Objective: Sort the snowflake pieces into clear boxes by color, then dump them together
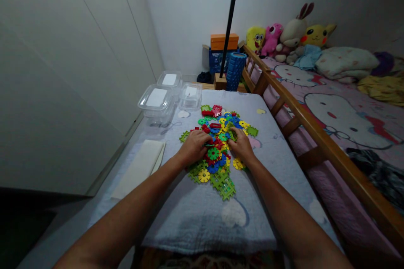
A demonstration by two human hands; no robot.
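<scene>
A heap of plastic interlocking building pieces (213,153) in red, yellow, blue and green lies on the cloth-covered table, made up of notched discs, square frames and small connectors. At the heap's left side is my left hand (195,147), its fingers bent together over the pieces. A green edge shows by its fingertips, but what they hold is hidden. My right hand (240,143) is at the right side, thumb and forefinger around a green square piece (232,134). Nearer me, green square frames (223,183) and a yellow disc (204,175) lie flat.
Clear lidded plastic boxes (156,103) with white labels stand at the table's back left. A folded white sheet (139,168) lies in front of them. A wooden bed rail (293,107) runs along the right; a black pole (230,21) rises behind the table.
</scene>
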